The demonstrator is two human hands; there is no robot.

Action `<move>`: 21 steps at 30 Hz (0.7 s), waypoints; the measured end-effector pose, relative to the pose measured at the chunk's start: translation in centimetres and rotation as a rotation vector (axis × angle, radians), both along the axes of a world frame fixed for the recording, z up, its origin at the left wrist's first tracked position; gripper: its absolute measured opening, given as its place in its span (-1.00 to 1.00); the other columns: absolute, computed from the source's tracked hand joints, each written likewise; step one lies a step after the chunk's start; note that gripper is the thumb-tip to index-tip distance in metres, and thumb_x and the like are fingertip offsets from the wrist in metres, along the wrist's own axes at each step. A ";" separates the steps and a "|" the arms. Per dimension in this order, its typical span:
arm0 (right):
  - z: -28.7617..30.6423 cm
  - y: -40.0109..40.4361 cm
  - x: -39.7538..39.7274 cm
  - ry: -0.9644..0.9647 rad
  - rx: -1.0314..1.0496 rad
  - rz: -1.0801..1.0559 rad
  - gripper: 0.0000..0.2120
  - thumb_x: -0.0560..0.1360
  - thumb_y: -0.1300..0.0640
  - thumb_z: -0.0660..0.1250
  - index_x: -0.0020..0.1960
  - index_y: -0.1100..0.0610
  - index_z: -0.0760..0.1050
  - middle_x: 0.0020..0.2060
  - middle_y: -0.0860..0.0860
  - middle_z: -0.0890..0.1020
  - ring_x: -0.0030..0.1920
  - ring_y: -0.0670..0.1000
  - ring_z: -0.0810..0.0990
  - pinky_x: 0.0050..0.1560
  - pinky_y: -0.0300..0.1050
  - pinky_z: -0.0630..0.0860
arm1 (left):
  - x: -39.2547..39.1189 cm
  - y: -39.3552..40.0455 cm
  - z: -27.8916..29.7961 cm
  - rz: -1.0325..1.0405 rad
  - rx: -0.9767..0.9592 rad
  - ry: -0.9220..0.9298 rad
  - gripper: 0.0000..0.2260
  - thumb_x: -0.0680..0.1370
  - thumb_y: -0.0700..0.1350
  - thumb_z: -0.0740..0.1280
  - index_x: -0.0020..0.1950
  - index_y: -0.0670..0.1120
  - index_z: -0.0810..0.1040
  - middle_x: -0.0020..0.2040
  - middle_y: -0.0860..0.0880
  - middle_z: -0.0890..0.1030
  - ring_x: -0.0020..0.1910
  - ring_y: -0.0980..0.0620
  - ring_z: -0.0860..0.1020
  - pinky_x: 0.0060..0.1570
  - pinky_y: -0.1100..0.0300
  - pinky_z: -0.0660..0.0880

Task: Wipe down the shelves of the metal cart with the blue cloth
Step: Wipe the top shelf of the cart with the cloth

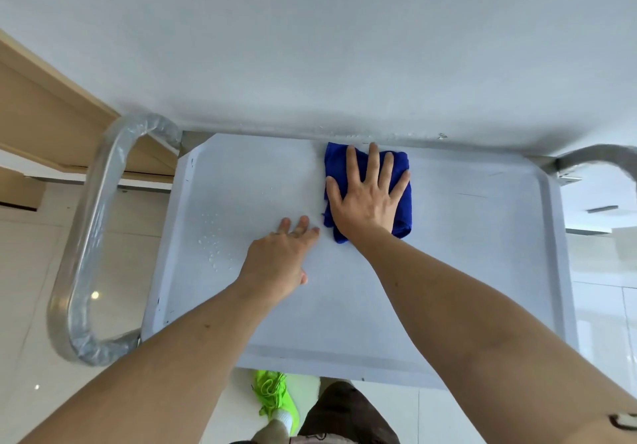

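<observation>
Blue cloth (pixel 401 175) – pale grey-white cart shelf (pixel 448 271) – neon green shoe (pixel 275 399)

Shelf (pixel 448 271) lies open; side handles (pixel 89 237) and wall (pixel 310 47) hem it.

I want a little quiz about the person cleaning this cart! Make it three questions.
1. True or false: the right hand lies flat on the blue cloth.
2. Where do water droplets sit on the top shelf? A) left of the left hand B) under the cloth C) at the near right corner
3. Fill in: the cloth lies near the shelf's ____ edge, by the wall.

Key: 1 true; 2 A; 3 far
</observation>
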State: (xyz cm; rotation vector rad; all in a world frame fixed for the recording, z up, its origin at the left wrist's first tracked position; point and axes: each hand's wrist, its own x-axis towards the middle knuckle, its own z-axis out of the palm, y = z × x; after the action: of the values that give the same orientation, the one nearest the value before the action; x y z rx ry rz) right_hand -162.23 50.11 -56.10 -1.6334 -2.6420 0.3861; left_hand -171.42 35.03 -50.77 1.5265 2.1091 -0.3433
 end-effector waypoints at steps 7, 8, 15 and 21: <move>0.0 -3.7 3.1 -0.006 -0.040 0.071 -0.39 0.62 -0.35 -0.18 0.61 -0.14 0.04 0.63 0.08 0.06 0.60 0.19 -0.19 0.50 0.33 -0.35 | -0.2 -0.1 0.0 0.019 0.017 -0.031 -0.20 0.45 0.02 0.48 0.54 0.21 0.06 0.61 0.12 0.01 0.57 -0.05 0.07 0.25 -0.06 0.46; 0.0 -4.4 3.4 0.000 -0.037 0.061 -0.39 0.62 -0.34 -0.17 0.60 -0.14 0.06 0.62 0.09 0.07 0.61 0.19 -0.18 0.50 0.32 -0.35 | -0.3 -0.2 0.0 0.024 0.020 -0.048 -0.20 0.45 0.01 0.48 0.54 0.21 0.07 0.61 0.12 0.00 0.58 -0.05 0.05 0.26 -0.07 0.45; 0.2 -9.9 5.3 0.026 -0.024 -0.008 -0.44 0.64 -0.30 -0.08 0.58 -0.11 0.16 0.47 0.08 0.29 0.59 0.22 -0.01 0.53 0.34 -0.22 | -0.6 -1.7 -0.8 0.036 0.017 -0.182 -0.21 0.55 -0.01 0.37 0.58 0.20 -0.10 0.60 0.15 -0.18 0.58 0.03 -0.16 0.40 0.01 0.28; 0.2 -17.7 7.8 0.011 -0.025 -0.068 -0.46 0.64 -0.30 -0.04 0.54 -0.11 0.25 0.41 0.04 0.33 0.57 0.21 0.08 0.53 0.31 -0.21 | -1.0 -1.8 -1.1 0.011 0.016 -0.222 -0.19 0.54 0.02 0.39 0.59 0.17 -0.11 0.60 0.13 -0.19 0.58 0.02 -0.19 0.47 0.03 0.13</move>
State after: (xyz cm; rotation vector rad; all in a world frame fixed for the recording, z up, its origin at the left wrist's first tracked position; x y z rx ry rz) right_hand -154.45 32.36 -55.90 -1.7184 -2.5758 0.4264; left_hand -172.45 33.25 -51.89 1.4881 1.9500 -0.1453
